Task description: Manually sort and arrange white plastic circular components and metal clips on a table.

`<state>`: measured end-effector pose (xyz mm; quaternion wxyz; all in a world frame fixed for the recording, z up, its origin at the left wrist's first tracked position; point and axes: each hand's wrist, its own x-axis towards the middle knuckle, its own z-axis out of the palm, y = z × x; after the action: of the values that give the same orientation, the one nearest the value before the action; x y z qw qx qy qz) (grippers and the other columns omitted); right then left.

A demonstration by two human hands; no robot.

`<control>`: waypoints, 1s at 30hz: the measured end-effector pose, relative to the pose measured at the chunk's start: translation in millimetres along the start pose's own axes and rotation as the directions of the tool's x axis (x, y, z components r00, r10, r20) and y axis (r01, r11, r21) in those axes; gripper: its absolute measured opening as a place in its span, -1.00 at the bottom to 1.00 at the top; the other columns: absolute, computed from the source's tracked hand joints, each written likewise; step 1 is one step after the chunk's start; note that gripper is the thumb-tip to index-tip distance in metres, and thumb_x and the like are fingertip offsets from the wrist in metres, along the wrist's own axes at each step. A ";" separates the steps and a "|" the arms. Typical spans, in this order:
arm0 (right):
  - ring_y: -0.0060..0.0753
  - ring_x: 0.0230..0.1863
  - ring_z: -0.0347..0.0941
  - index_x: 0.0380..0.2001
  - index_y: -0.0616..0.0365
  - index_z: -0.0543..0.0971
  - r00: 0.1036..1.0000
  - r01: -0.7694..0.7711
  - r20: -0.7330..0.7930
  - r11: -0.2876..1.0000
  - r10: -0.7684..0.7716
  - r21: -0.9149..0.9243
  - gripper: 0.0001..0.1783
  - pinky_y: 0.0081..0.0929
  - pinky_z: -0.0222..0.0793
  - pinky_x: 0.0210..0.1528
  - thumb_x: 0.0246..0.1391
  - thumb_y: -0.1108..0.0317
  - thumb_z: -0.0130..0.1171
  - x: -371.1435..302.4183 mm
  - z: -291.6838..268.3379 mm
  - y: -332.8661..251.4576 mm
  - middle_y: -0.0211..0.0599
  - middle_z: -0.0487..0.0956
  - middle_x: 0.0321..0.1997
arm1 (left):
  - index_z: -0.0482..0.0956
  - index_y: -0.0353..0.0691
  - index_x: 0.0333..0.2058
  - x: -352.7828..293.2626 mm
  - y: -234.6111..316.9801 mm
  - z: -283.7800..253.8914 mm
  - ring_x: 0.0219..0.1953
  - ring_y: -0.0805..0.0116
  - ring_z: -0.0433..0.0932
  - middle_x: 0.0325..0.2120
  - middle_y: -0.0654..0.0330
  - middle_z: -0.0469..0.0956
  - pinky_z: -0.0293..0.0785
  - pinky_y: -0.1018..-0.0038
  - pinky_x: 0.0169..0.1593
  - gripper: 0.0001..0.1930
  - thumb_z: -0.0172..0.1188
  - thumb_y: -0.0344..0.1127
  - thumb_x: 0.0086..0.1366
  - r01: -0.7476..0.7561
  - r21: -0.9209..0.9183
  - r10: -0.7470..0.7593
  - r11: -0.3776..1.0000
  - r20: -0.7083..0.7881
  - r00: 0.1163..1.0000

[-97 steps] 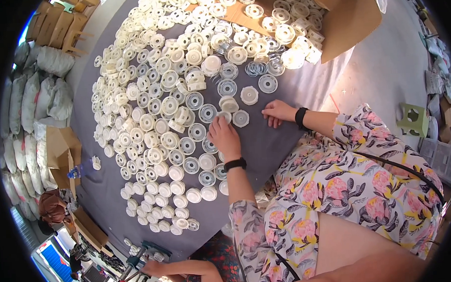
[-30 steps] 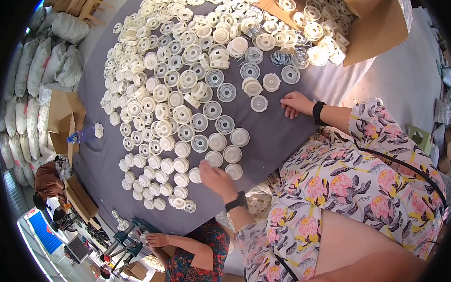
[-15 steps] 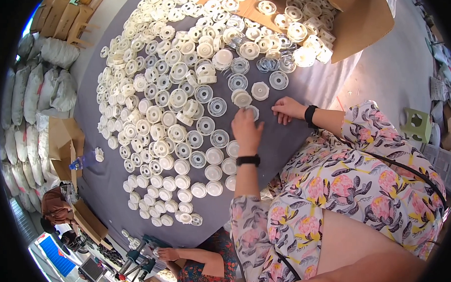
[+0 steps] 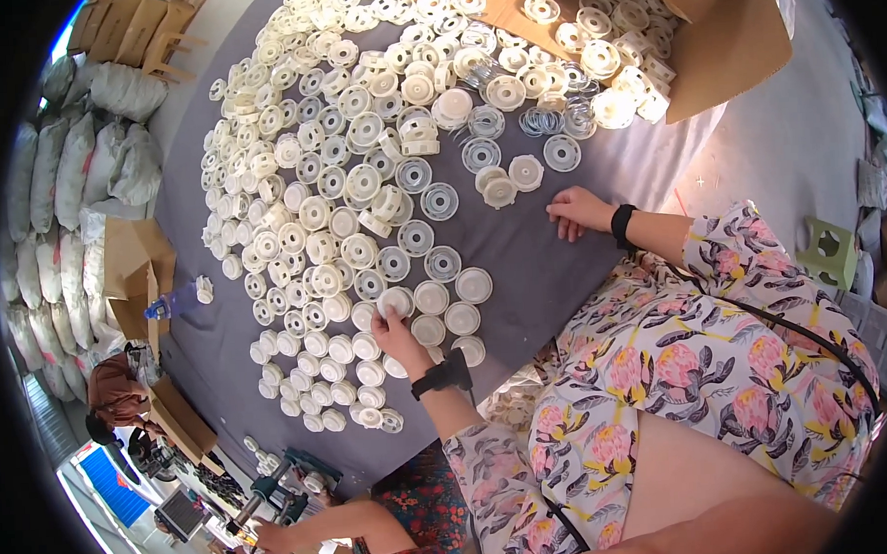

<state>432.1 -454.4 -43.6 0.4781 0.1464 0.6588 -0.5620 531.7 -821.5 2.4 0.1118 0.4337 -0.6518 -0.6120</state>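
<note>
My left hand (image 4: pixel 403 339) is closed at the rim of a round white plastic cap (image 4: pixel 395 301), held over the group of ring discs and caps. Beside it sit more white caps (image 4: pixel 431 298) in loose rows, and ring discs with grey centres (image 4: pixel 442 265) lie farther back. My right hand (image 4: pixel 580 214) rests on the grey cloth (image 4: pixel 521 260) with loosely bent fingers apart, nothing visible in it. Nearest to it are two overlapping white notched discs (image 4: pixel 500 191) and another notched disc (image 4: pixel 527 172).
White plastic parts (image 4: pixel 291 116) are heaped over the far and left table. Thin metal rings (image 4: pixel 542 122) lie near an open cardboard box (image 4: pixel 738 52) spilling parts. A co-worker's arm (image 4: pixel 325 527) is by a bench tool (image 4: pixel 275 488). White sacks (image 4: pixel 69 173) are stacked at left.
My left hand has moved left and nearer, from beside my right hand to the ring discs, bringing a white cap over one. My right hand stays nearly in place.
</note>
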 end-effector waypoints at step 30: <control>-0.45 -0.71 0.48 -0.40 0.23 0.46 1.000 0.004 0.009 1.000 -0.004 0.005 -0.66 -0.62 0.28 -0.73 0.15 0.12 -0.03 2.3 1.3 1.7 -0.20 0.57 -0.61 | 0.36 -0.36 -0.09 -47.7 -6.5 166.2 -0.21 -0.05 0.50 -0.15 -0.07 0.46 0.40 0.20 -0.16 -0.58 0.22 -0.34 0.08 -0.820 0.313 0.361 0.479 0.781 0.509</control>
<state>432.8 -455.8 -46.4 0.4797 0.1437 0.6554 -0.5655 450.6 -670.7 -22.6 -0.0491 -0.0587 -0.9301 -0.3592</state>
